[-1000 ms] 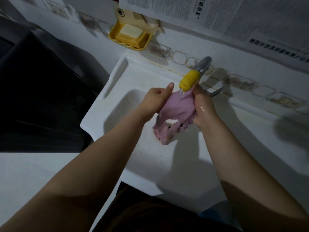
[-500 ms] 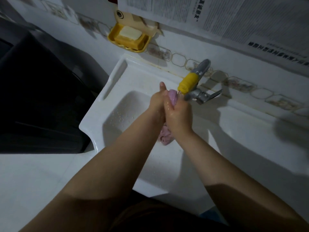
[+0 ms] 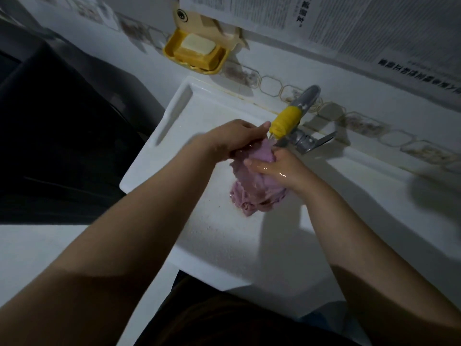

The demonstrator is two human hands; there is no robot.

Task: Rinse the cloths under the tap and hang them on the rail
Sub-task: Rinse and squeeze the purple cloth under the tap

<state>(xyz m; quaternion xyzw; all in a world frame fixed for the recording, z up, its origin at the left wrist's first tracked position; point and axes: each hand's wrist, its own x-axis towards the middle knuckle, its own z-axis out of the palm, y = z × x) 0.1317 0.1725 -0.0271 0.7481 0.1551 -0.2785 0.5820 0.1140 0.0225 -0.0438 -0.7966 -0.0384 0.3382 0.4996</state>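
A wet pink cloth hangs bunched over the white sink, just under the yellow-tipped tap. My left hand grips the cloth's upper edge from the left, its fingertips near the yellow spout. My right hand holds the cloth from the right, fingers curled over the fabric, and it shines with water. The lower end of the cloth dangles toward the basin floor. No rail is in view.
A yellow soap dish with a bar of soap hangs on the wall above the sink's left corner. Newspaper sheets cover the wall above. A dark object stands left of the sink. The tap's metal handle points right.
My hands were pressed together around the cloth half a second ago; now they have parted, the left hand higher, and more of the cloth shows hanging below.
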